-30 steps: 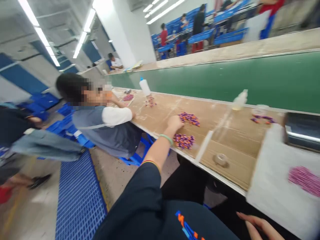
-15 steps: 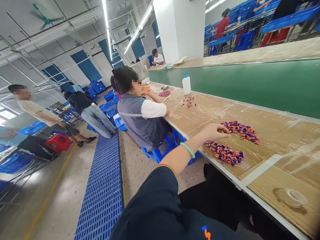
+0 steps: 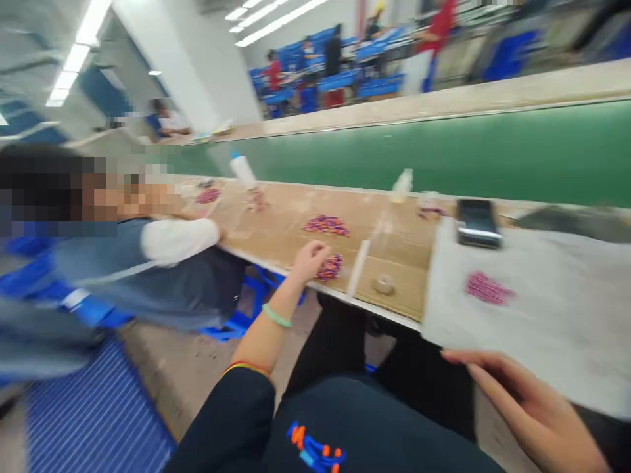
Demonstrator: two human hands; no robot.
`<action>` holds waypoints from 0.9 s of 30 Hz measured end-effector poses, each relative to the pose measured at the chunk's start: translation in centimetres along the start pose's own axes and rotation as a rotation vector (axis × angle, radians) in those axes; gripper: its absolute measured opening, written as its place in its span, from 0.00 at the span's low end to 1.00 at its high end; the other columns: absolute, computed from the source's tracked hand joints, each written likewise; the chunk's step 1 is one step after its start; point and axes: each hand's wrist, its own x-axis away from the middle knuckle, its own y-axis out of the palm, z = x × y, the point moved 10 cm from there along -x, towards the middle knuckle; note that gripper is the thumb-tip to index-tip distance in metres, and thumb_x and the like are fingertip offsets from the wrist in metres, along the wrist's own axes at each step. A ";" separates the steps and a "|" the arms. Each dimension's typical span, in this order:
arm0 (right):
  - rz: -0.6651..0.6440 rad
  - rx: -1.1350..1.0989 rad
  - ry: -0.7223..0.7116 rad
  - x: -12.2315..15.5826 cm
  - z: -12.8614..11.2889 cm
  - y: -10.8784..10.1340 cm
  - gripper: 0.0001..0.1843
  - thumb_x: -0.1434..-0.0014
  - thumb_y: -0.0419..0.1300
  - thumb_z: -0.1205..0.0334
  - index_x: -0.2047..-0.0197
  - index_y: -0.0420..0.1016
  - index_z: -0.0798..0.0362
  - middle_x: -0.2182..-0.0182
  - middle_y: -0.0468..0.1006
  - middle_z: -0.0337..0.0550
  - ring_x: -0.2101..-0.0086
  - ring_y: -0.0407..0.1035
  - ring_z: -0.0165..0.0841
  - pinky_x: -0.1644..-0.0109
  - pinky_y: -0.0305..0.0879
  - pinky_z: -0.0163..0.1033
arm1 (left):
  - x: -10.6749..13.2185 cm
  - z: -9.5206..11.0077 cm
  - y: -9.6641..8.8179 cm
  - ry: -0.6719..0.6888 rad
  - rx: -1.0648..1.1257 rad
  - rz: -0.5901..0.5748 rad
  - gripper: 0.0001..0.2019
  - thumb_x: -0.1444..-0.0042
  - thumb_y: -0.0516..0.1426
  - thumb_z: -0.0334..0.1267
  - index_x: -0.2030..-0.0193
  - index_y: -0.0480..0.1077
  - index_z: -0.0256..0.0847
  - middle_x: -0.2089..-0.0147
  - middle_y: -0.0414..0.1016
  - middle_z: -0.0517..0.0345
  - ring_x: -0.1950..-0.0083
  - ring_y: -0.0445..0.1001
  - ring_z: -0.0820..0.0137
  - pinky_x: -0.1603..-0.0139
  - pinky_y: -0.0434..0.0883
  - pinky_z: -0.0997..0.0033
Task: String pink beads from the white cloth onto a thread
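My left hand (image 3: 309,259), with a green bangle at its wrist, is at the near pile of small purple and orange pieces (image 3: 331,266). Its fingers are curled together, and blur hides whatever may be between them. Behind that pile lies a second pile of purple and orange pieces (image 3: 326,225). At the lower right, my right hand (image 3: 530,410) is held by the near edge of a white sheet (image 3: 552,315), fingers stretched out and thumb apart, with nothing seen in it. A small pink bundle (image 3: 488,288) rests on that sheet.
A dark box-shaped device (image 3: 478,223) stands at the sheet's back edge. Toward the back are a blue-capped bottle (image 3: 243,171) and a pale bottle (image 3: 402,186). A tape roll (image 3: 384,284) lies on the cardboard. A seated co-worker (image 3: 148,276) is close on the left.
The view has swung to the right, bringing my right hand, the white sheet and the device into sight. My left hand has shifted from the farther pile to the nearer one.
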 end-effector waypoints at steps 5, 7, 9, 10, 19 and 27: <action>0.202 0.091 0.080 -0.5 -1.9 -6.0 0.15 0.34 0.54 0.51 0.61 0.79 0.47 0.63 0.83 0.44 0.59 0.77 0.41 0.52 0.73 0.44 | -0.4 0.4 2.7 0.078 0.120 -0.144 0.10 0.48 0.60 0.40 0.67 0.62 0.42 0.82 0.65 0.71 0.81 0.63 0.77 0.78 0.59 0.80; 0.321 0.211 0.055 -1.7 -1.3 -8.0 0.12 0.34 0.53 0.56 0.62 0.77 0.49 0.63 0.82 0.46 0.59 0.76 0.41 0.51 0.71 0.45 | 0.1 0.4 3.9 0.072 0.135 -0.237 0.12 0.49 0.63 0.44 0.66 0.65 0.41 0.79 0.70 0.66 0.79 0.67 0.76 0.78 0.60 0.79; 0.313 0.380 0.042 -2.9 -0.2 -8.5 0.09 0.36 0.54 0.60 0.63 0.75 0.50 0.63 0.80 0.47 0.59 0.73 0.41 0.51 0.69 0.46 | 1.0 0.5 5.1 0.067 0.147 -0.321 0.13 0.48 0.64 0.46 0.65 0.67 0.41 0.78 0.72 0.63 0.79 0.68 0.75 0.78 0.61 0.78; 0.298 0.416 0.055 -3.5 0.6 -8.6 0.07 0.37 0.56 0.63 0.65 0.74 0.50 0.64 0.80 0.46 0.59 0.72 0.41 0.51 0.68 0.45 | 1.6 0.5 5.7 0.058 0.157 -0.359 0.14 0.48 0.64 0.46 0.65 0.67 0.41 0.78 0.72 0.63 0.79 0.68 0.75 0.78 0.61 0.78; 0.140 0.599 0.145 -8.5 5.2 -6.4 0.05 0.42 0.60 0.72 0.66 0.75 0.53 0.65 0.79 0.47 0.60 0.70 0.41 0.53 0.64 0.43 | 5.8 -0.2 9.8 -0.052 0.268 -0.566 0.17 0.49 0.66 0.50 0.66 0.68 0.41 0.77 0.71 0.63 0.77 0.66 0.76 0.77 0.61 0.79; 0.036 0.660 0.149 -9.3 6.2 -5.2 0.06 0.43 0.59 0.72 0.70 0.74 0.54 0.69 0.77 0.49 0.62 0.67 0.44 0.55 0.63 0.45 | 7.5 2.8 10.8 0.052 0.193 -0.608 0.13 0.48 0.64 0.45 0.69 0.67 0.41 0.78 0.71 0.63 0.77 0.67 0.75 0.73 0.65 0.75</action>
